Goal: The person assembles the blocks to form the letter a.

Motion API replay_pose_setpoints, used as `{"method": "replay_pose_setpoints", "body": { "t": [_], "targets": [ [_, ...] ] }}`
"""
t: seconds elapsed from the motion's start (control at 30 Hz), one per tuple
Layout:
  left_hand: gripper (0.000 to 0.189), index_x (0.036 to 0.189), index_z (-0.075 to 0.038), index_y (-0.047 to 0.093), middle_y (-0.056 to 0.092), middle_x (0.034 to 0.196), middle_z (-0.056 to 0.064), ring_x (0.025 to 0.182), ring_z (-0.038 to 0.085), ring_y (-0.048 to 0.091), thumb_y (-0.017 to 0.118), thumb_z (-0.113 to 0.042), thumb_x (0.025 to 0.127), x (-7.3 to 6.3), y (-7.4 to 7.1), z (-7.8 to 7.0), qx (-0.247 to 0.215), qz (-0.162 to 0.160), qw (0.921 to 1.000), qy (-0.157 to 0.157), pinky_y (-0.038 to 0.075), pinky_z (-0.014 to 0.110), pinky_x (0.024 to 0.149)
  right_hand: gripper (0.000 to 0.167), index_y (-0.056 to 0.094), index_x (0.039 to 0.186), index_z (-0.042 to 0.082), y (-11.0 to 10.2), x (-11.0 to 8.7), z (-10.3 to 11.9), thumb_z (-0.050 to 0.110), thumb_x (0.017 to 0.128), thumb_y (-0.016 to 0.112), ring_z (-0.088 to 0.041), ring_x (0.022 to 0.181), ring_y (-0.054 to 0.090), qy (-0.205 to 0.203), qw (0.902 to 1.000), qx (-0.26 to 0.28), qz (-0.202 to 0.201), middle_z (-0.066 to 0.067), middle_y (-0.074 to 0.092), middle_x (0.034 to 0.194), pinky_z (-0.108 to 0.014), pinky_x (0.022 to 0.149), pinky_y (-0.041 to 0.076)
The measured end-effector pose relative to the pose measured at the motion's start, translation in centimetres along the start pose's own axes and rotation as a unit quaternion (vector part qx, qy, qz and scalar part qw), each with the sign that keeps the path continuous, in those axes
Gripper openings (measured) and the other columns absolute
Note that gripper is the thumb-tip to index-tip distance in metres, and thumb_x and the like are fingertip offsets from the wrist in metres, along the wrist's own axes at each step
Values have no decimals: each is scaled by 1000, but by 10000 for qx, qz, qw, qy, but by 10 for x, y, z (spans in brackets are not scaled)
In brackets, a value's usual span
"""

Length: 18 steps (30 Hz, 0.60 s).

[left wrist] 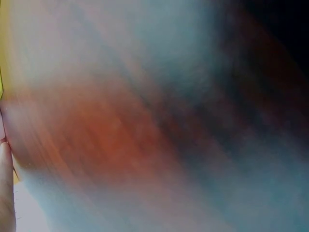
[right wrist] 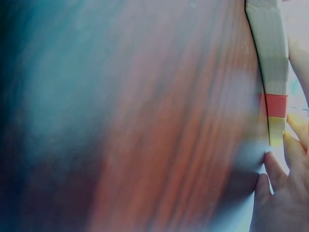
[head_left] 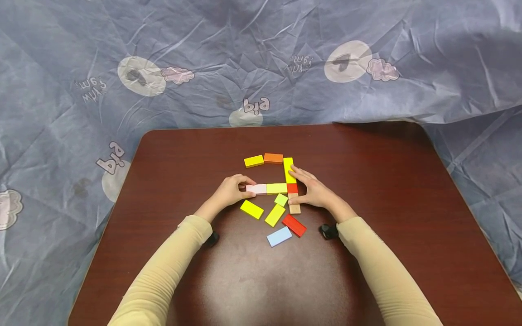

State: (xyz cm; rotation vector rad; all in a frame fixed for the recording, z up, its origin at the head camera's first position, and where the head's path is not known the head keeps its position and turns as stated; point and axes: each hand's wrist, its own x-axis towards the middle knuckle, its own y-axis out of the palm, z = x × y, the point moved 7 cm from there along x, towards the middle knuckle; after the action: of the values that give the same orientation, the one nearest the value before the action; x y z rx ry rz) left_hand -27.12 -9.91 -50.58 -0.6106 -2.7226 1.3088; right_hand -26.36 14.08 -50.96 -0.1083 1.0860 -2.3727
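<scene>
My left hand (head_left: 229, 190) pinches the left end of a pink block (head_left: 257, 189) between thumb and fingers. That block lies end to end with a yellow-green block (head_left: 277, 189), which meets a small red block (head_left: 292, 188). Above the red one runs a long yellow block (head_left: 288, 170), below it a tan block (head_left: 294, 208). My right hand (head_left: 317, 192) has its fingers spread along this column, fingertips at the yellow block and thumb at the tan part. In the right wrist view, fingers (right wrist: 275, 169) show beside the yellow end; the left wrist view is mostly blurred.
Behind the row lie a yellow block (head_left: 254, 161) and an orange block (head_left: 273, 158). In front are a yellow block (head_left: 252, 209), a green cube (head_left: 281, 199), another yellow block (head_left: 275, 215), a red block (head_left: 294, 225) and a light blue block (head_left: 279, 237) on the brown table (head_left: 183, 154).
</scene>
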Motion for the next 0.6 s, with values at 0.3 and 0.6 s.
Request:
{"method": "replay_pose_setpoints", "body": {
  "t": [0.3, 0.6],
  "targets": [
    [40, 126, -13, 67, 66, 122, 9, 112, 25, 62, 75, -24, 89, -6, -1, -2, -435, 67, 9988, 229, 51, 37, 99, 99, 31, 155, 12, 1, 2, -2, 40, 77, 84, -34, 151, 13, 43, 10000, -49, 65, -3, 13, 167, -60, 117, 21],
    [35, 126, -9, 64, 62, 124, 11, 118, 28, 59, 70, -14, 91, -22, -15, 6, -742, -45, 9966, 354, 49, 40, 102, 98, 31, 155, 12, 0, 2, -1, 39, 77, 84, -33, 151, 13, 66, 10000, -2, 72, -2, 12, 167, -59, 117, 22]
  ]
}}
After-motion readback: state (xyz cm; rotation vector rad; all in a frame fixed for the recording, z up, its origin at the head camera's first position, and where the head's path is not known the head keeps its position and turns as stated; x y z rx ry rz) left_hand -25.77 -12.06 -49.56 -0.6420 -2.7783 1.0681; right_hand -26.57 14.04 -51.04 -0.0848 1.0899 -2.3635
